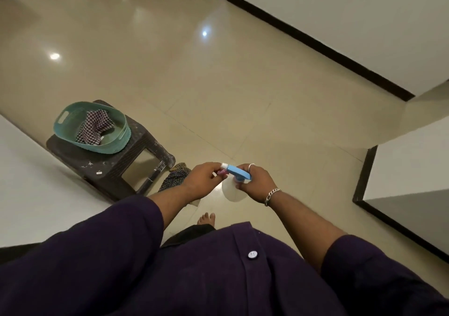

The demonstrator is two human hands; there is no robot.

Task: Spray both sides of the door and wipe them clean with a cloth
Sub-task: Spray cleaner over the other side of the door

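A person in a dark purple shirt stands on a glossy tiled floor [243,84], holding a spray bottle [233,184] at waist height in front of the body. The right hand [257,182] is wrapped around the bottle's neck under its blue trigger head [239,172], while the left hand [206,179] pinches the white nozzle tip [224,165] between finger and thumb, apparently adjusting it. The trigger head's long axis runs left to right, nozzle pointing left toward the left hand, so the bottle lies between the two hands and touches both.

To the near left, a dark plastic stool [136,160] carries a teal basket [73,131] with a checked cloth [94,128] lying inside it. A second checked cloth [173,178] lies on the floor just beside the stool's near right corner, closer to the left hand than the one in the basket.

No door can be picked out with certainty; white surfaces with dark base strips stand along the far right [340,24] and near right [401,165], and another pale surface runs along the left edge. Open floor stretches ahead and to the right, giving room to turn. Judging from this, spraying has not yet begun, and the nozzle would need swinging toward whichever panel is the door.
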